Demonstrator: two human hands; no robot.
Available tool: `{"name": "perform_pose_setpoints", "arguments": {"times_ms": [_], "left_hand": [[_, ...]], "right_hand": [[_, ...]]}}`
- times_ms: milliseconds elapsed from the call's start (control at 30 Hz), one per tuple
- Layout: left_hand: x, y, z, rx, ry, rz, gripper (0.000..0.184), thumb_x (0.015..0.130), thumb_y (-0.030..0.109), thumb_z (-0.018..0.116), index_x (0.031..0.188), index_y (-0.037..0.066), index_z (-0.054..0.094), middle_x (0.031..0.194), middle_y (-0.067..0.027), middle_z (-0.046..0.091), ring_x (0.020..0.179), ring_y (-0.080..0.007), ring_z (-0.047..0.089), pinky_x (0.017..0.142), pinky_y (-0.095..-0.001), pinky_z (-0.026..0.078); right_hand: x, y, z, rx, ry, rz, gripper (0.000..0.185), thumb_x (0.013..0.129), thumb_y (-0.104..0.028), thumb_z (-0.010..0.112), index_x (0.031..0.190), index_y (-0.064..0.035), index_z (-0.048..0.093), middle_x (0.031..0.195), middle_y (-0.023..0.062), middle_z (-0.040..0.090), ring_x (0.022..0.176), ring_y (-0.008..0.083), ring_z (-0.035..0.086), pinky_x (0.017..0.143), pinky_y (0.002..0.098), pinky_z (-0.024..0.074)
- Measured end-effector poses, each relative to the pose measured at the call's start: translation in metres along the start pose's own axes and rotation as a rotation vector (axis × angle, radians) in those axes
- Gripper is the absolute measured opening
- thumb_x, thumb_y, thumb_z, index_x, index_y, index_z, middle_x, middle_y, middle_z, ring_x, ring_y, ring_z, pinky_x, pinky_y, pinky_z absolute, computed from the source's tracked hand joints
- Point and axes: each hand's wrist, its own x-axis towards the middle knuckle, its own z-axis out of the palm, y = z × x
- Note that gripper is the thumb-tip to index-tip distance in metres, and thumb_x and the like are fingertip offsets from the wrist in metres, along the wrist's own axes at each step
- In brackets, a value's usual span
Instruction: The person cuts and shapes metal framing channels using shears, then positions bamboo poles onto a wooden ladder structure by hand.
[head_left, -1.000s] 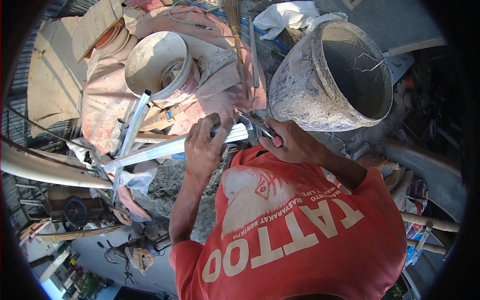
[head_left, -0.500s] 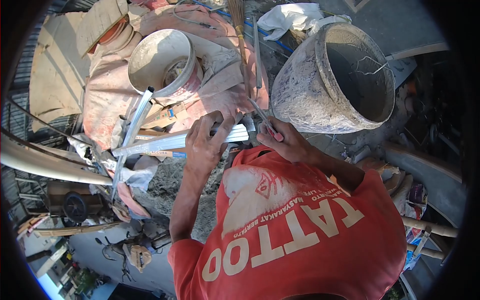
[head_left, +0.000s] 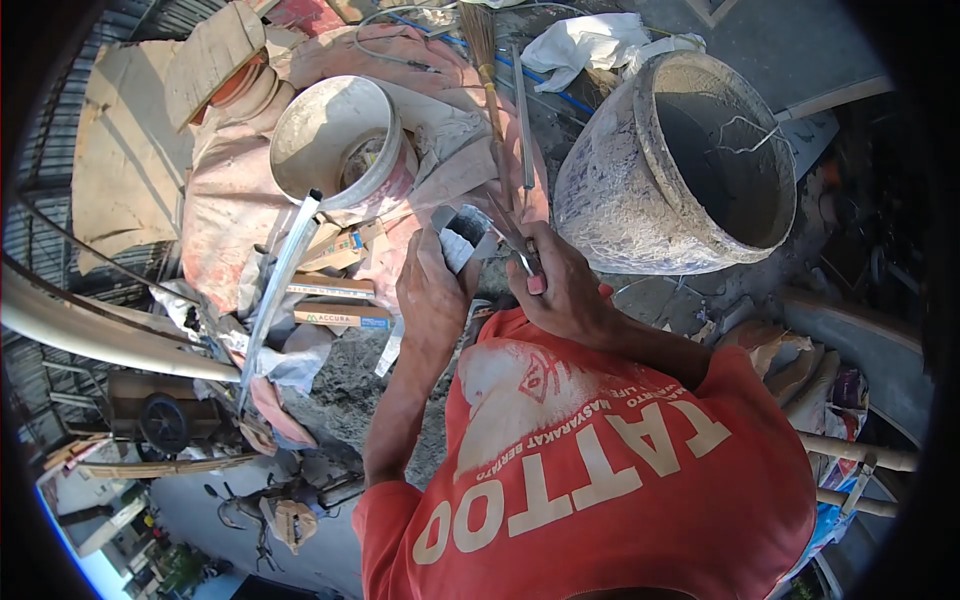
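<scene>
My left hand [head_left: 437, 290] is wrapped round a silvery metal channel [head_left: 457, 249]. The channel's open end faces up toward me, and its inside looks dark. A strip of its far part [head_left: 391, 345] shows below my wrist. In my right hand [head_left: 563, 283] is a pair of tin snips [head_left: 518, 240] with a red-tipped handle. Their blades point up and left, right beside the channel's right flange; whether they touch it I cannot tell. My right palm hides most of the handles.
A mortar-crusted tub [head_left: 640, 170] stands at upper right, a white bucket [head_left: 335, 140] at upper left. Another metal bar [head_left: 280, 285] leans near the bucket. Boxes [head_left: 335, 315] lie beside it. A broom [head_left: 480, 50] and a thin metal strip [head_left: 523, 120] lie behind.
The channel has swung from lying lengthwise to the left to having its end turned up toward me. Both hands stay close together, and the snips have come up beside that end.
</scene>
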Motion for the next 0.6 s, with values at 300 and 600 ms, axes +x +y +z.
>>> {"name": "perform_pose_setpoints", "arguments": {"times_ms": [300, 600], "left_hand": [[0.002, 0.011, 0.002, -0.056, 0.028, -0.078, 0.064, 0.073, 0.014, 0.072, 0.119, -0.005, 0.033, 0.093, -0.0231, 0.056, 0.079, -0.0365, 0.06, 0.064, -0.0412, 0.048], [0.001, 0.006, 0.006, -0.049, 0.011, -0.072, 0.057, 0.069, 0.004, 0.068, 0.113, -0.01, 0.036, 0.088, -0.0253, 0.051, 0.075, -0.0406, 0.054, 0.062, -0.0453, 0.044]], "right_hand": [[0.009, 0.001, 0.009, -0.029, 0.065, -0.078, 0.032, 0.074, -0.01, 0.06, 0.1, -0.0013, 0.043, 0.079, 0.0145, 0.052, 0.071, 0.0328, 0.055, 0.062, 0.0424, 0.0437], [0.014, 0.0, 0.005, -0.013, 0.045, -0.065, 0.028, 0.077, -0.014, 0.061, 0.094, -0.0017, 0.043, 0.073, 0.0154, 0.05, 0.069, 0.0341, 0.053, 0.059, 0.043, 0.0422]]}}
